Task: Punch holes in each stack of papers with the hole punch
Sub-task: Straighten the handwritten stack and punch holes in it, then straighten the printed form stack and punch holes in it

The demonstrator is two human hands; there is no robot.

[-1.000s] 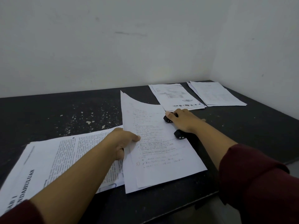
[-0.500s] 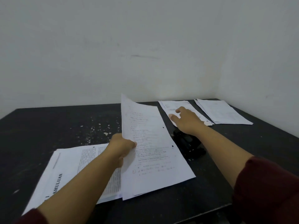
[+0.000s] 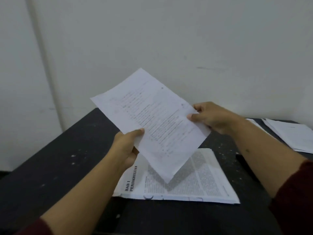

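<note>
Pale walls meet in a corner behind a dark, speckled tabletop (image 3: 67,158). Above it, both hands hold a thin stack of papers (image 3: 152,119) in the air, tilted so one corner points down. The left hand (image 3: 125,148) grips the stack's near-left edge, thumb on top; the right hand (image 3: 213,117) pinches the far-right edge between thumb and fingers. Two small round holes show near the stack's upper right edge, so it looks punched already, probably on its way to a finished pile.

Directly below lies a printed stack (image 3: 194,180) headed "BAB I PENDAHULUAN", flat on the tabletop. More sheets (image 3: 291,134) rest at the far right. A dark shape beside the right forearm may be the hole punch (image 3: 242,160), though it is too dim to tell for certain.

The held sheets are loose and gripped only at their edges, so they could fan apart or slide out of line. Setting them on the printed stack would mix punched with unpunched papers.
</note>
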